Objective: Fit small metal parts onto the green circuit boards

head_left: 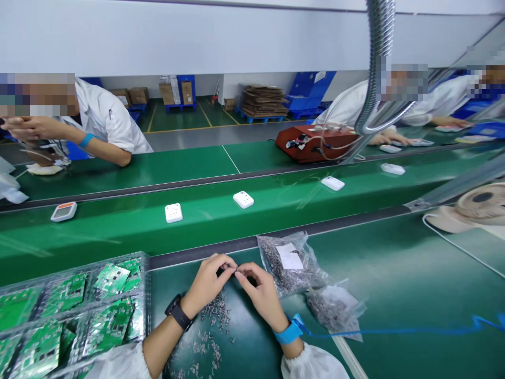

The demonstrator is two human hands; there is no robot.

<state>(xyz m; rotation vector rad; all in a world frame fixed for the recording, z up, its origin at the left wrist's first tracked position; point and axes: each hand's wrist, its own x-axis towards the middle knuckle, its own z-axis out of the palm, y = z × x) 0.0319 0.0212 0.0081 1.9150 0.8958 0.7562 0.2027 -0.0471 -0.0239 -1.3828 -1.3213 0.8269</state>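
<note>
My left hand [207,282], with a black watch at its wrist, pinches thumb against fingertips. Close beside it, my right hand [261,296] wears a blue wrist strap [289,330] and is pinched too. Between the two sets of fingertips sits a small metal part [237,270], too tiny to tell its exact kind. Below the hands, a loose heap of small metal parts [216,310] is spread over the green table [252,352]. Right of my right hand lie a large clear bag of small metal parts [276,263] and a smaller bag [331,308].
A clear compartment tray [147,295] with green circuit boards [112,276] stands at left. White devices [243,199] lie along the green conveyor belt [205,197]. Across it are co-workers and a red machine [315,145]. A blue cord [394,331] runs right; a fan [481,205] stands there.
</note>
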